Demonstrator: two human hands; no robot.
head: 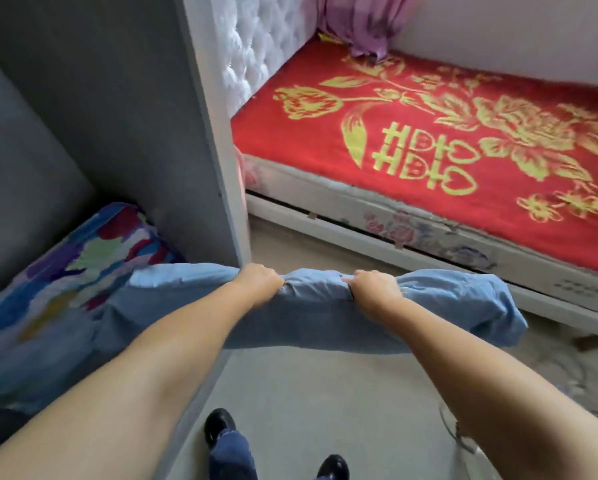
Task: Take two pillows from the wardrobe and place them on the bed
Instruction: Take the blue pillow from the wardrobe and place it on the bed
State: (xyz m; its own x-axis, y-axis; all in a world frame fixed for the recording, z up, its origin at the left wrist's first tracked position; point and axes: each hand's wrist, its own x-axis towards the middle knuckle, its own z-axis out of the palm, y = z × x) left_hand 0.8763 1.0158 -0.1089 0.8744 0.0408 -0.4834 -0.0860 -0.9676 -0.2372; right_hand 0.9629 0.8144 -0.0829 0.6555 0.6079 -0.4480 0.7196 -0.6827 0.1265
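A light blue pillow [446, 306] is held sideways in front of me, half out of the grey wardrobe [93, 109] on the left. My left hand [257, 284] and my right hand [375, 289] both grip its upper edge, a short way apart. A second pillow with a multicoloured cover [79, 258] lies inside the wardrobe, behind and partly under the blue one. The bed [429, 150], covered by a red blanket with a yellow floral pattern, stands at the right.
The wardrobe's white side panel [217, 140] stands between the wardrobe interior and the bed. A white tufted headboard [252, 46] and a purple cloth [366, 22] are at the bed's far end. Grey floor [308, 393] lies below, with my shoes at the bottom.
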